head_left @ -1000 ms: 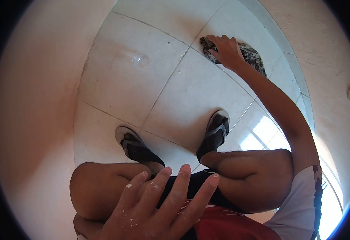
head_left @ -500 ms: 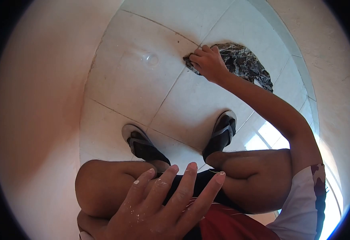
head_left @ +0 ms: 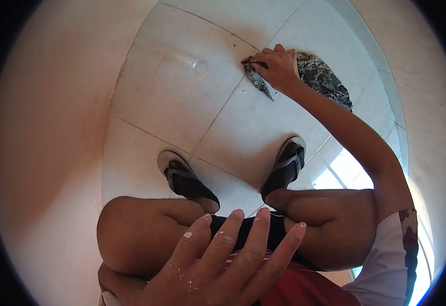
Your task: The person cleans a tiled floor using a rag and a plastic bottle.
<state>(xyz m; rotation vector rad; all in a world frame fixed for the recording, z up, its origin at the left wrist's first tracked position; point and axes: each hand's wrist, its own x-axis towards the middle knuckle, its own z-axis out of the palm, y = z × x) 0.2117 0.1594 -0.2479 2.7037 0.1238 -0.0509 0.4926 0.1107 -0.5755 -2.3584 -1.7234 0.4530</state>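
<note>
On the floor tiles ahead lies a crumpled black-and-white patterned cloth (head_left: 323,79). My right hand (head_left: 280,69) is closed on its left end, fingers pinching the fabric, and a narrow fold of it trails toward me below the fingertips. The hand covers the middle of the cloth. Near the camera, my left hand (head_left: 228,262) is held over my lap, palm down with fingers spread and nothing in it. White specks, like dried paint, dot its back and fingers.
My feet in grey flip-flops (head_left: 178,171) stand on pale floor tiles (head_left: 223,130). A round clear object (head_left: 199,67) sits on the tiles left of the cloth. Walls rise at the left (head_left: 49,153) and right (head_left: 411,66). Small white spots lie near the cloth.
My right hand has drawn the cloth's left end up and bunched it, so a fold now trails below the fingers. My left hand shifts slightly right, still spread.
</note>
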